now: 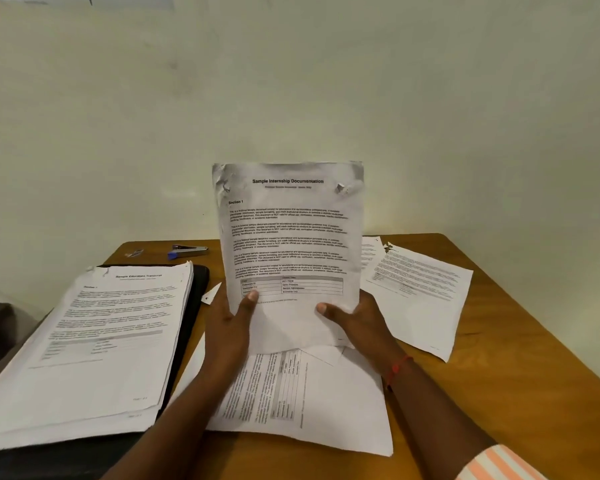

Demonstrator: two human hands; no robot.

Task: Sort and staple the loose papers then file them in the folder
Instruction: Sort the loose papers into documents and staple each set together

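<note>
I hold a printed sheet set headed "Sample Internship Documentation" (pixel 291 237) upright over the table's middle. My left hand (pixel 227 323) grips its lower left edge, thumb on the front. My right hand (pixel 355 322) grips the lower right edge the same way. A thick pile of papers (pixel 94 341) lies on the black folder (pixel 196 299) at the left. Loose sheets (pixel 309 400) lie flat under my hands, and more loose sheets (pixel 420 292) lie to the right. A stapler (pixel 189 251) with a blue end sits at the table's far edge.
The wooden table (pixel 516 358) ends at a pale wall behind. A small metal clip-like item (pixel 134 253) lies left of the stapler. A torn paper scrap (pixel 212 294) lies beside the folder.
</note>
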